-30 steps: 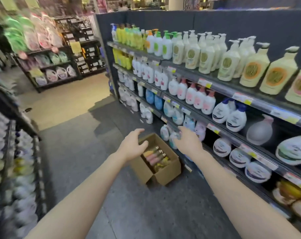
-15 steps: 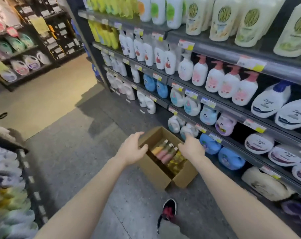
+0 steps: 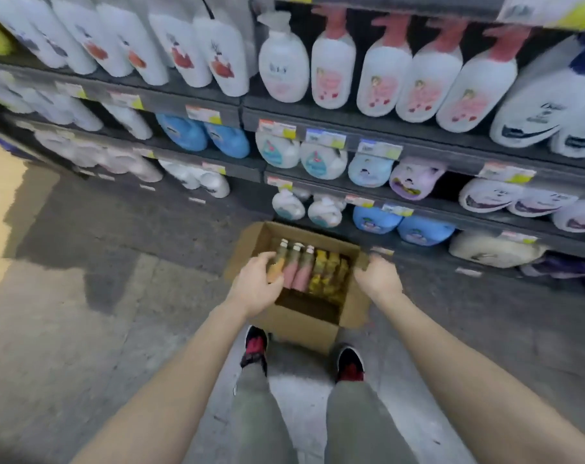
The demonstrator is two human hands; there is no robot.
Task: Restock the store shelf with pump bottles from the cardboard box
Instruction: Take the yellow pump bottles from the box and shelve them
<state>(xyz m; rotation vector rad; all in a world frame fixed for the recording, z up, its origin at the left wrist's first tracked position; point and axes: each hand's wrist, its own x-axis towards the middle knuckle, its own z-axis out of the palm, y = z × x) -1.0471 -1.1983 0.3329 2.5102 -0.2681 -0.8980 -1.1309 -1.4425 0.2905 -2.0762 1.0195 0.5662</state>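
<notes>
Box of cardboard on floor, flaps open, just in front of shelf and between two shoes. Inside, bottles lying side by side: orange one at left, two pink ones next, a yellow cluster at right, white caps toward shelf. Left hand over box's left edge, fingers curled onto orange bottle; whether actually gripping it or only touching, cannot tell through blur. Right hand at box's right rim, fingers bent downward at cardboard; closed on it or merely resting, cannot tell. Both forearms bare, reaching down from bottom corners. Grey trouser legs below, feet near box's close side. Shelf tiers stocked with white pump bottles with pink tops above, blue, white and lilac packs on lower tiers, price tags along edges. Whole view motion-blurred.
</notes>
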